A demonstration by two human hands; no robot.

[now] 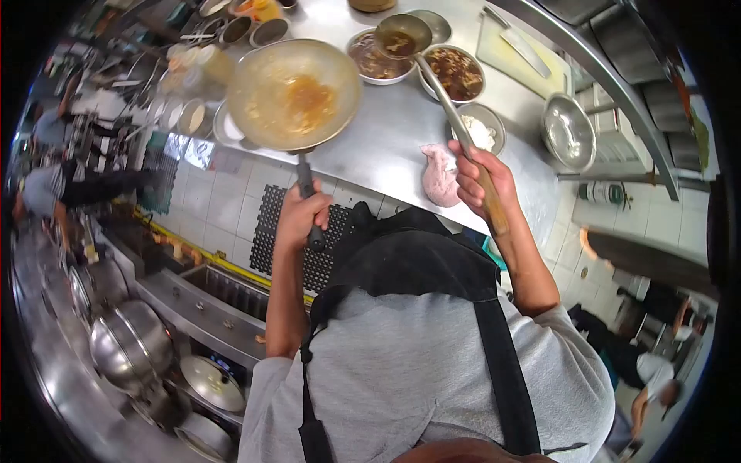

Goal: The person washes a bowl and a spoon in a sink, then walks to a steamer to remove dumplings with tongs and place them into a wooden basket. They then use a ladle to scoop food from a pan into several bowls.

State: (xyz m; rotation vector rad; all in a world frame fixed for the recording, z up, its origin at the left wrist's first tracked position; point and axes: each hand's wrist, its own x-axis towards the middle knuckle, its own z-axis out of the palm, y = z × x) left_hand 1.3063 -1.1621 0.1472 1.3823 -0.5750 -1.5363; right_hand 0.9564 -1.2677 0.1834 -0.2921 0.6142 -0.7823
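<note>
My left hand (302,216) is closed round the black handle of a wok (262,108), which holds a little brown sauce. In my right hand (485,184) is the wooden handle of a long ladle (403,35), its bowl holding some brown liquid. The ladle's bowl hangs over two bowls of dark sauce with pieces in it, a left one (378,58) and a right one (455,73). Close to my right hand are a crumpled pink cloth (440,179) and a metal bowl of white food (482,131).
A knife (526,52) lies on a cutting board (494,48) at the back right, near an empty metal bowl (569,131). Bottles (212,65) and small containers (193,116) stand left of the wok. Other people are at the far left (46,185) and lower right (652,370).
</note>
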